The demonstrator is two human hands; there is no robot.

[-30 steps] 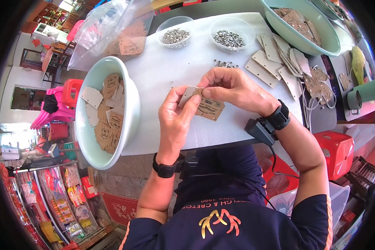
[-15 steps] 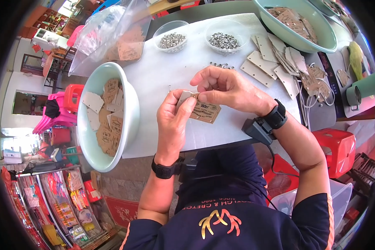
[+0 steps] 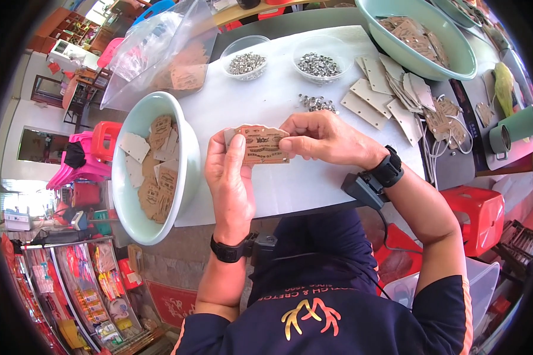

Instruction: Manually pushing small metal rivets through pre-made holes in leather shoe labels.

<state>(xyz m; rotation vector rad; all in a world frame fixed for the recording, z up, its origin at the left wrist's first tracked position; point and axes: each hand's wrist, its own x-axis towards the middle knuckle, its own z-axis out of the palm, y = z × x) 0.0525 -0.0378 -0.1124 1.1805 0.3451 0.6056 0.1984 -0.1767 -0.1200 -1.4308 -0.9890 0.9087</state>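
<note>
Both my hands hold a small brown printed plaque (image 3: 258, 142) with a scalloped upper edge, above the white-covered table (image 3: 266, 195). My left hand (image 3: 230, 177) grips its left end, thumb lying across the front and fingers behind. At the right end, my right hand (image 3: 320, 139) pinches the edge between thumb and fingers; whether a small metal piece is in that pinch is hidden. Beyond my right hand lies a loose heap of small silver metal fasteners (image 3: 317, 103). Further back, two clear plastic bowls hold more fasteners (image 3: 247, 63) and similar shiny pieces (image 3: 318, 64).
A pale green basin (image 3: 188, 177) with plaques stands at left. Another basin (image 3: 469, 66) with plaques is at back right. Pale blank-sided plaques (image 3: 370, 97) and corded plaques (image 3: 447, 121) lie at right. A clear plastic bag (image 3: 145, 65) sits back left, a green cup (image 3: 501, 141) far right.
The plaque has turned from a tilted position to nearly level, its printed face now more fully visible. My left hand has shifted left; my right hand has moved to the plaque's right edge.
</note>
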